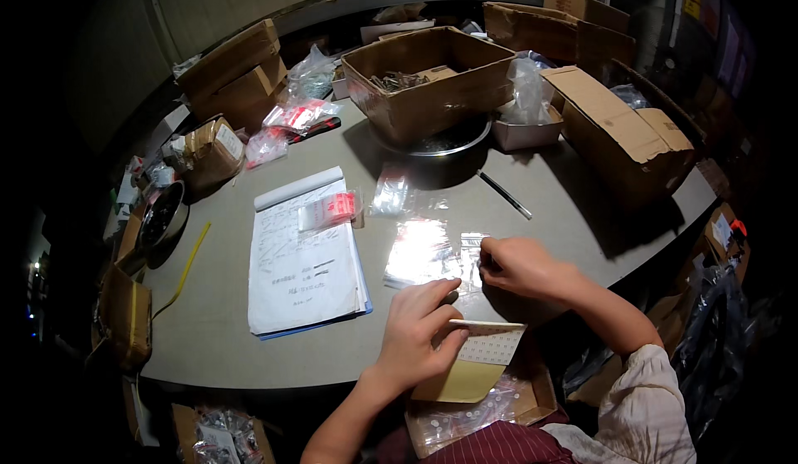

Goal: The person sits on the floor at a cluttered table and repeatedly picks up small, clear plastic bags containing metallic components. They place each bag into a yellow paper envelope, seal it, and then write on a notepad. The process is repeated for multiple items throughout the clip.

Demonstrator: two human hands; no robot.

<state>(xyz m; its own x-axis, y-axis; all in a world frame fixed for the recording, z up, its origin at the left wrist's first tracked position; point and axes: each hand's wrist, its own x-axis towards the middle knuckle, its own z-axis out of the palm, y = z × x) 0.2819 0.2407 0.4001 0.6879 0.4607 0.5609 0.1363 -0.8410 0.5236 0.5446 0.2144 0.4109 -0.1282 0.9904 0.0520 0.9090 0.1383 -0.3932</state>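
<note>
Between the fingers and thumb of my left hand (420, 331) is a folded sheet of small labels (490, 346), white with rows of tiny print on one face and yellow on the other. It hangs over the table's near edge. My right hand (528, 269) is closed, its fingertips pressed together at a small clear zip bag (474, 240) lying flat on the table. What those fingertips pinch, if anything, is hidden. Left of that bag lie several more clear plastic bags (420, 252), shiny under the light, with another clear bag (389, 191) farther back.
A notepad (291, 285) with a red-and-clear packet (328, 211) lies at left, a black pen (504, 195) at right. Behind stand a brown box (449, 103) on a metal bowl (440, 148) and an open carton (623, 123). Below the near edge, a shallow box (544, 389) holds plastic bags.
</note>
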